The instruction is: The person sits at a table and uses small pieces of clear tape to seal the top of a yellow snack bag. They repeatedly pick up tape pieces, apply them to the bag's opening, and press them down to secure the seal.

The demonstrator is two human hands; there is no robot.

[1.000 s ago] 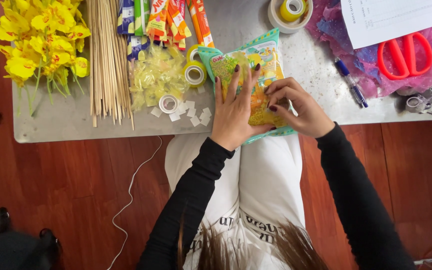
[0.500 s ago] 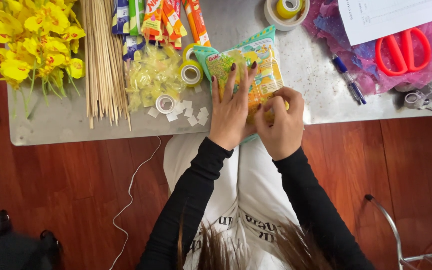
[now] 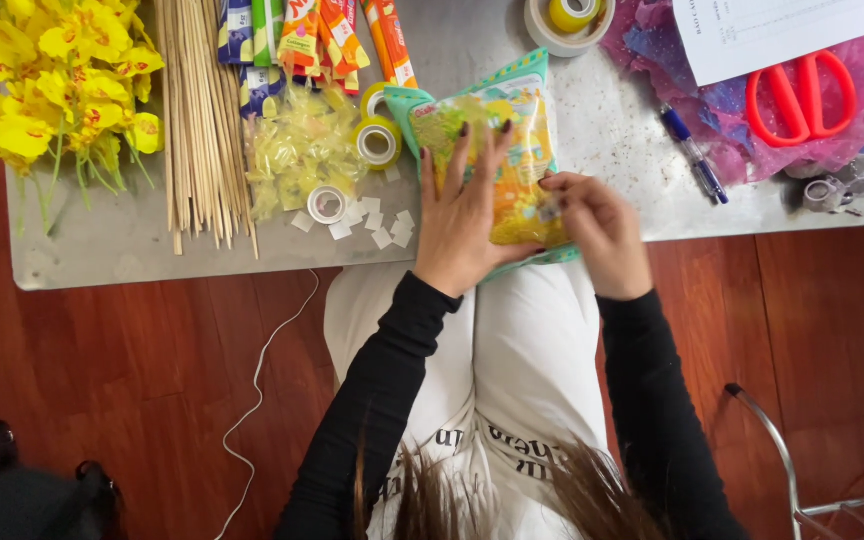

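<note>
Head view: left hand (image 3: 467, 215) lies flat, fingers spread, pinning the yellow snack packet (image 3: 512, 130) at the tabletop (image 3: 122, 245) edge, so the right hand (image 3: 597, 225) can pinch its side.

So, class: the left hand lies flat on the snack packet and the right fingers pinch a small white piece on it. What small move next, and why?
Probably press the white piece down with the right hand, since the left hand already steadies the snack packet.
</note>
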